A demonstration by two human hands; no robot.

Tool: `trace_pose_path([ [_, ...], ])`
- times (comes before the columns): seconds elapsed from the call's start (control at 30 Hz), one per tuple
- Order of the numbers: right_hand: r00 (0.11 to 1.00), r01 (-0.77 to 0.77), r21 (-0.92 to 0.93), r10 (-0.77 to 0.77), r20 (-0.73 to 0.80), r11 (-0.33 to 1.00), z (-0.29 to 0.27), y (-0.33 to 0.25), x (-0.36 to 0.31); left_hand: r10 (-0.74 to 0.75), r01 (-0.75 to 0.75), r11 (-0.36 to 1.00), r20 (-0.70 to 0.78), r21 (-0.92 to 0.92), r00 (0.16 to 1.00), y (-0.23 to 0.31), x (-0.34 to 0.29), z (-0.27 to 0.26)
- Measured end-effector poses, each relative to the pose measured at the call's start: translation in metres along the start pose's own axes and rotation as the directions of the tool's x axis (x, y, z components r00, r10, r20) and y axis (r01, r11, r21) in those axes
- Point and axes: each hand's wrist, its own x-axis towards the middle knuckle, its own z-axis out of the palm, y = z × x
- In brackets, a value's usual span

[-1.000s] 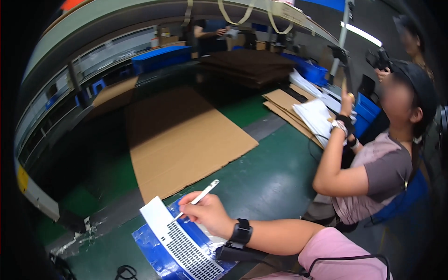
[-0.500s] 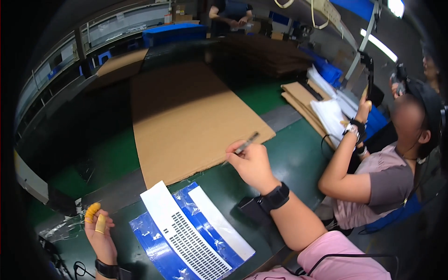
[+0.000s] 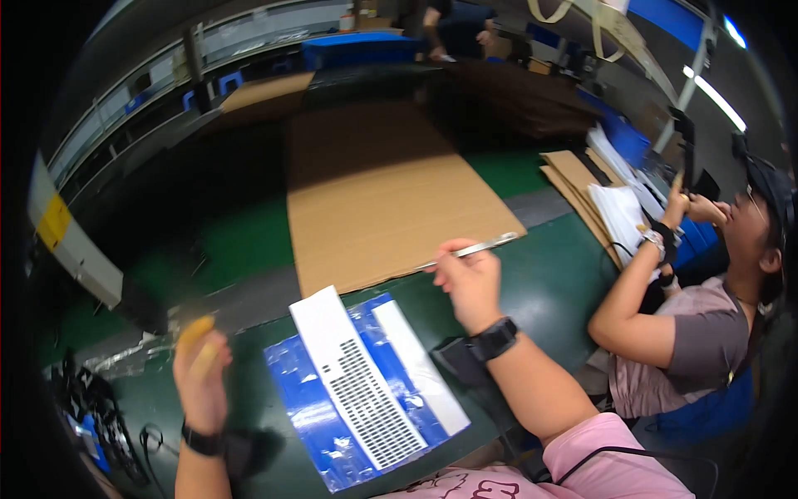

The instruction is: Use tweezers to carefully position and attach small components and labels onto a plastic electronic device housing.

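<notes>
My right hand [image 3: 471,287] is closed on silver tweezers [image 3: 492,245], their thin tip pointing left near the front edge of a large brown cardboard sheet [image 3: 391,224]. My left hand [image 3: 202,370] is raised over the table's left part, with yellow finger cots on thumb and index finger. Motion blurs it, but its fingers look loosely bent and apart, with nothing visible in them. Between my hands lies a white label sheet [image 3: 332,320] with rows of small dark labels. It rests on a blue glossy sheet [image 3: 303,399], beside a white strip [image 3: 420,366].
A green table [image 3: 540,266] spans the view. Folded cardboard [image 3: 573,183] and white sheets [image 3: 619,216] lie at right, near a person [image 3: 673,324] with raised hands. A white post [image 3: 71,241] stands at left. Another person [image 3: 461,33] is at the far side, by a blue bin [image 3: 362,51].
The whole view has shifted, so the table things appear farther right and slightly higher. The tweezers lie flatter in my right hand. My left hand has become blurred.
</notes>
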Motion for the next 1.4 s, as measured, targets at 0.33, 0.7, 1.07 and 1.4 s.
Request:
trace_pose_path([
  [0.33,0.988,-0.121,0.27,0.141,-0.056,0.955,0.001,0.012,0.005,-0.055,0.842,0.524,0.982,-0.128,0.183,0.03,-0.135,-0.007],
  [0.7,0.974,-0.22,0.304,0.223,0.025,0.927,0.008,0.009,0.001,-0.2,0.748,0.66,0.975,0.064,0.094,0.023,-0.117,0.02],
  [1.07,0.967,-0.246,0.272,0.254,0.007,0.93,0.003,0.006,-0.002,-0.31,0.712,0.693,0.939,0.115,0.15,-0.013,-0.138,0.019],
  [1.4,0.973,-0.227,0.317,0.231,0.026,0.921,0.008,-0.013,-0.008,-0.434,0.691,0.696,0.881,0.194,0.19,-0.021,-0.15,0.014],
])
